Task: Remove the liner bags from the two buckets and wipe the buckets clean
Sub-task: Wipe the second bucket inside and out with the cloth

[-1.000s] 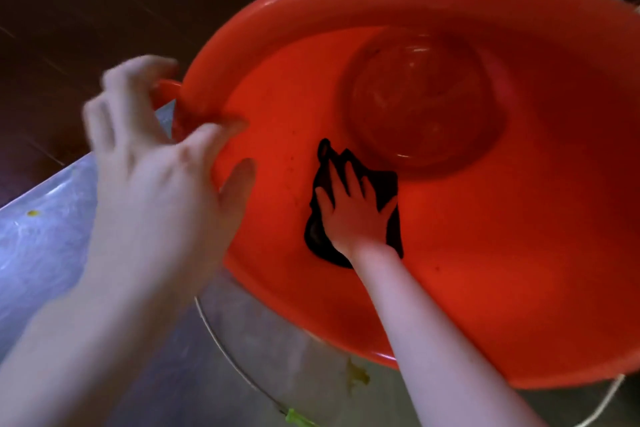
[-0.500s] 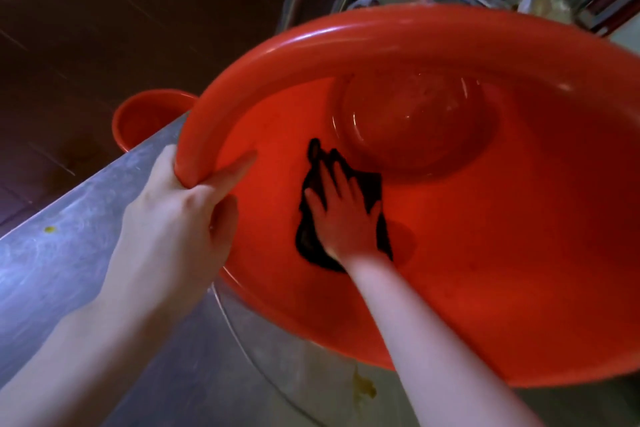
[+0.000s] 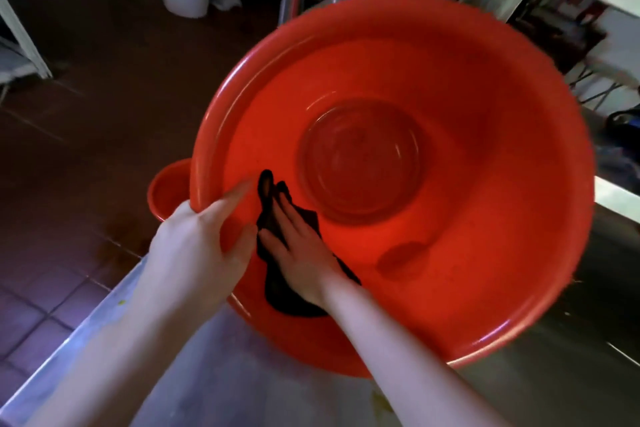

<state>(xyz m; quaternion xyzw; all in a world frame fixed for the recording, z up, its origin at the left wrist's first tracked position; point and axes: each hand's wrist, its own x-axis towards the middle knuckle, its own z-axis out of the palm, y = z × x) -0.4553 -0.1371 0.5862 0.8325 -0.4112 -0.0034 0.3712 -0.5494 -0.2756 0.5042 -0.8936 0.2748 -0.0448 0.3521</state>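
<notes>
Left hand [image 3: 197, 246] grips the left rim of the bucket [image 3: 485, 253], thumb inside, while right hand [image 3: 298, 253], fingers straight, presses a dark cloth [image 3: 287, 298] flat on the bucket's inner wall just beside that rim, bucket tilted on a steel counter [image 3: 207, 374], a smaller bucket [image 3: 166, 191] behind its left rim.

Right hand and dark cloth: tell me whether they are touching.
Touching. The head view shows the right hand laid flat on the dark cloth, fingers straight, pressing it against the red bucket and its inner wall.
</notes>
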